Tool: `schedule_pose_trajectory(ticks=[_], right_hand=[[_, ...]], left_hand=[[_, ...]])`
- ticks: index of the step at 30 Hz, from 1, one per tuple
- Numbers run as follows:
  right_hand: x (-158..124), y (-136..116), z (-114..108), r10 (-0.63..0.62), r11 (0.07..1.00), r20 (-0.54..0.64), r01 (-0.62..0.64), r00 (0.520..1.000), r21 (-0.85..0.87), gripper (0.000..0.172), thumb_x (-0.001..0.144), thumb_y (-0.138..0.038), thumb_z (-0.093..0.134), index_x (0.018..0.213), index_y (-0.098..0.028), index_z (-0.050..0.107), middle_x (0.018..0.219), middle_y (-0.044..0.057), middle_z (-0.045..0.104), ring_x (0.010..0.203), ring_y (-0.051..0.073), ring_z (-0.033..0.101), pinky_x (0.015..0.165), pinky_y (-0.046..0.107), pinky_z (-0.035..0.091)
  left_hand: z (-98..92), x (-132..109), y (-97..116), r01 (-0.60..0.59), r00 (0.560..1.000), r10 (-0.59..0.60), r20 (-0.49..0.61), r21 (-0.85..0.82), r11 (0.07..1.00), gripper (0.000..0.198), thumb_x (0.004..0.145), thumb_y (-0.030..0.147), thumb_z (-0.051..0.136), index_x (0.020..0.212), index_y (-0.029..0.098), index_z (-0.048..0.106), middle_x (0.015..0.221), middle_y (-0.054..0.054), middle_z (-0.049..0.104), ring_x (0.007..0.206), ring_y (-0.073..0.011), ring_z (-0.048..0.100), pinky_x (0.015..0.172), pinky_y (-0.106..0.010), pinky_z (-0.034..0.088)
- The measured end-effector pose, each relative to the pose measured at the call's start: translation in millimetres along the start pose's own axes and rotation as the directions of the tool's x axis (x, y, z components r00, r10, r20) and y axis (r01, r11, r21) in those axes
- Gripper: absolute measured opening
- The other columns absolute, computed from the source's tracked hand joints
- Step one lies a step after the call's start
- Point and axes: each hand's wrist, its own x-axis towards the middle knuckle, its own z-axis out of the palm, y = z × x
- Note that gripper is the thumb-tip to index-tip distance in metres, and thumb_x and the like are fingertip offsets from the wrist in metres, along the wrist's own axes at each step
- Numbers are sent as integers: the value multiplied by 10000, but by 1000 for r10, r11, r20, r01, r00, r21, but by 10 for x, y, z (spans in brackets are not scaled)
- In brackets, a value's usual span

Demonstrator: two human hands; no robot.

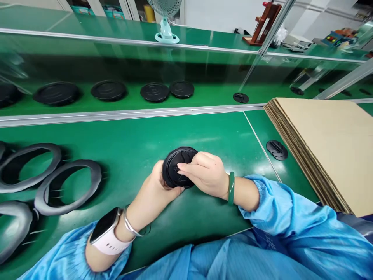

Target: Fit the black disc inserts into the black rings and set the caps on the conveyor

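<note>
A round black disc-shaped part [177, 165] is held just above the green table in front of me. My left hand [159, 190] wraps round its left and lower edge, thumb underneath at the front. The fingers of my right hand [205, 173] are pinched together over the middle of the disc; whatever lies between the fingertips is too small to make out. Off to the right, a few small black discs [276, 149] overlap on the table.
Several large black rings [94, 177] lie at the left. Behind a metal rail [131, 114], black discs [154, 92] rest on a green strip. A cardboard stack [329, 144] stands at the right. Farther back are a fan [166, 33] and a reddish-brown stand [264, 23].
</note>
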Motion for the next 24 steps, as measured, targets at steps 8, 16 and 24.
schedule_pose_trajectory(ticks=[8, 16, 24], right_hand=[[1, 12, 3, -24, 988, 176, 51, 984, -147, 173, 1004, -181, 523, 983, -174, 695, 729, 6, 535, 676, 143, 480, 643, 279, 398], [12, -7, 0, 35, 993, 189, -13, 981, -116, 210, 1012, -229, 520, 981, -177, 721, 742, 16, 558, 701, 150, 504, 672, 282, 406], [25, 1, -32, 66, 995, 243, -46, 968, -84, 226, 1022, -279, 515, 988, -183, 716, 768, 28, 583, 717, 161, 529, 672, 290, 425]], left_hand=[[-5, -7, 7, 22, 1000, -22, -14, 1, 1000, 624, 648, 338, 839, 1142, 226, 475, 1105, -43, 684, 1015, -288, 692, 855, -448, 588], [8, -17, 42, 53, 999, -53, -7, -4, 999, 614, 648, 340, 838, 1130, 233, 472, 1076, -29, 684, 992, -275, 695, 808, -413, 594], [12, -42, 92, 68, 998, -67, -12, 65, 996, 552, 665, 341, 815, 1084, 236, 473, 965, -8, 693, 900, -260, 710, 736, -378, 591]])
